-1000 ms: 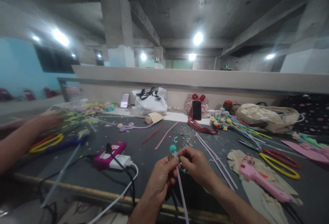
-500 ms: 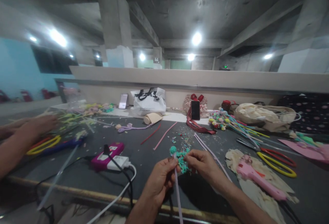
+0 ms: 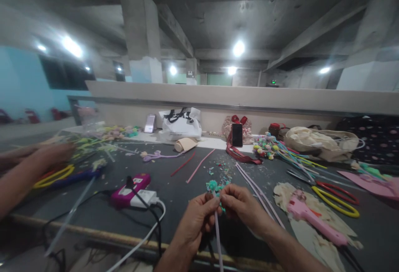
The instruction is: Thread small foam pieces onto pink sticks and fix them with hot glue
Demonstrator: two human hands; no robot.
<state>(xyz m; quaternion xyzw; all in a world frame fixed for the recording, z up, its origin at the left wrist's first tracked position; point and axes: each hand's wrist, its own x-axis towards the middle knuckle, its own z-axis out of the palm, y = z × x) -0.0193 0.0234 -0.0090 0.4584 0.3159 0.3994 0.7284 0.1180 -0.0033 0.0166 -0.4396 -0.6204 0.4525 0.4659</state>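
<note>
Teal bud (image 3: 213,186) atop lilac stem (image 3: 217,232) (pinched between left hand (image 3: 195,218) and right hand (image 3: 238,203) fingers)

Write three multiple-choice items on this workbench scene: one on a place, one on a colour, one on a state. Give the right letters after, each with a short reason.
1. Where does the glue gun lie?
A. right of both hands
B. on the white bag
C. beside the power strip

2. What colour is the tuft on top of the stem?
A. red
B. teal
C. yellow

3. How do the left hand and right hand stand?
A. both flat on the table
B. both pinching at the stem's top
C. one holding the scissors

Answers:
1 A, the pink gun rests on paper scraps at the right, apart from the hands.
2 B, the fuzzy piece above the fingers is teal.
3 B, fingertips of both hands meet at the stem just under the tuft.
</note>
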